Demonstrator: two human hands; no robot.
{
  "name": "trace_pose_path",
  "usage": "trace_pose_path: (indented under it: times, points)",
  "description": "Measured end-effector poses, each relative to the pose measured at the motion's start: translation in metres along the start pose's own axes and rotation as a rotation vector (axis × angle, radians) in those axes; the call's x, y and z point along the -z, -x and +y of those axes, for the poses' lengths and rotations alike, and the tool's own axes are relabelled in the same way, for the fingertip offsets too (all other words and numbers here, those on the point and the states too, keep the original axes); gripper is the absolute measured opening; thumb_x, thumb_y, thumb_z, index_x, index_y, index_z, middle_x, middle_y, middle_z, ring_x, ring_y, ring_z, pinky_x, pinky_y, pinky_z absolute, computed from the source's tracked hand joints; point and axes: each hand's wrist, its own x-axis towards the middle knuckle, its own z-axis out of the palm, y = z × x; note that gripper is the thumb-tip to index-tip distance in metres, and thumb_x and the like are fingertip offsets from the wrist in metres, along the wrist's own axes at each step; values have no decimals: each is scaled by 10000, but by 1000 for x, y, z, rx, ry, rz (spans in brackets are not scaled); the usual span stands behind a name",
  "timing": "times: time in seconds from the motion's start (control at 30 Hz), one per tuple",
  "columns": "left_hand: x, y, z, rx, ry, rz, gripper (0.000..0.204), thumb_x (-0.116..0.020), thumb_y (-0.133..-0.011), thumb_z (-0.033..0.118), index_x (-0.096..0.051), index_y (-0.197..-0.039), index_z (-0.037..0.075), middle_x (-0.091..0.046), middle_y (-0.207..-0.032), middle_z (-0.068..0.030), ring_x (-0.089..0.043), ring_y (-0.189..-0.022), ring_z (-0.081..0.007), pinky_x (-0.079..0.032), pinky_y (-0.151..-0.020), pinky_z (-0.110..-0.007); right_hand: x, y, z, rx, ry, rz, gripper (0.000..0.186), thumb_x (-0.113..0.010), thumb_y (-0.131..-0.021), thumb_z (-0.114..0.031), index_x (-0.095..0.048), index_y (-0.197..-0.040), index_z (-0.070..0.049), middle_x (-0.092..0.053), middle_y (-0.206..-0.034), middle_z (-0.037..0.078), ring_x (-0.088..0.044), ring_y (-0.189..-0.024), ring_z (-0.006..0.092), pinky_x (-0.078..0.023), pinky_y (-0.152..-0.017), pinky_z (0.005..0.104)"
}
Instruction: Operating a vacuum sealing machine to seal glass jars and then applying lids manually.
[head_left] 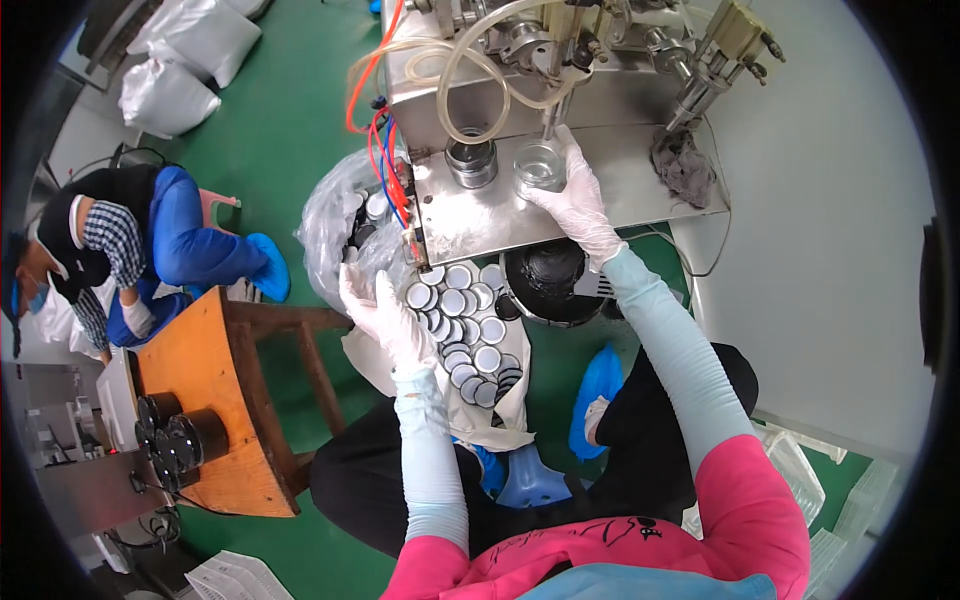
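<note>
My right hand [580, 200], in a white glove, is closed around the side of a clear glass jar [538, 168]. The jar stands on the steel plate [462, 222] of a machine, below a thin metal nozzle [556, 118]. Gloved as well, my left hand [392, 320] is raised with its fingers apart and nothing in it. It is between a clear plastic bag [325, 225] of lids and a heap of round black-rimmed lids [456, 302] lying on a cloth. To the left of the jar is a jar with dark contents [471, 165].
Below the plate sits a pot of thick black material [548, 270]. Hoses [450, 85] hang over the machine, and a grey rag [683, 168] lies at its right. At left, a wooden table [225, 400] carries black jars [190, 440]; a seated co-worker [125, 240] is beyond.
</note>
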Motion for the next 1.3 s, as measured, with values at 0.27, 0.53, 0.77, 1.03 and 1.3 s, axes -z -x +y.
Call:
trace_pose_path:
  times: [0.27,0.53,0.77,1.03,1.3]
  points:
    - [22,-18,-64,383,74,-131,408,-533,-909,90,-434,-1275,-62,-499,-1262,-171,-506,-1124,-235,-375,-989,-338,2,1,5,18,-40,17,930,-769,-645,-122,-255,-1410,-1,-515,-1249,190,-481,-1178,309,-360,-1024,356]
    - [19,-39,-69,717,435,-474,280,-553,-919,200,-583,-1107,-6,-615,-1062,-92,-590,-944,-172,-461,-814,-301,11,9,6,128,14,31,929,-769,-671,-149,-239,-1419,3,-421,-1357,195,-416,-1261,260,-308,-1067,346]
    - [36,-81,-70,826,439,-851,335,-594,-881,153,-546,-1140,-54,-618,-1121,-139,-618,-1002,-228,-518,-847,-361,37,94,-41,-180,-416,112,250,-561,-873,-76,-582,-1103,20,-627,-924,71,-601,-821,129,-473,-770,248]
    - [30,-97,-53,916,309,-773,269,-615,-858,83,-577,-1092,-45,-639,-1021,-138,-642,-870,-226,-531,-750,-325,-115,210,102,-524,-118,-717,385,-527,-836,-111,-554,-1215,-50,-592,-1138,194,-552,-1094,288,-408,-950,339]
    - [33,-126,-42,890,15,-846,327,-611,-888,171,-566,-1137,-35,-625,-1070,-117,-611,-977,-205,-504,-845,-345,-201,156,133,-119,587,-781,355,-455,-856,-123,-588,-1186,-128,-406,-1340,218,-378,-1230,423,-328,-1039,442]
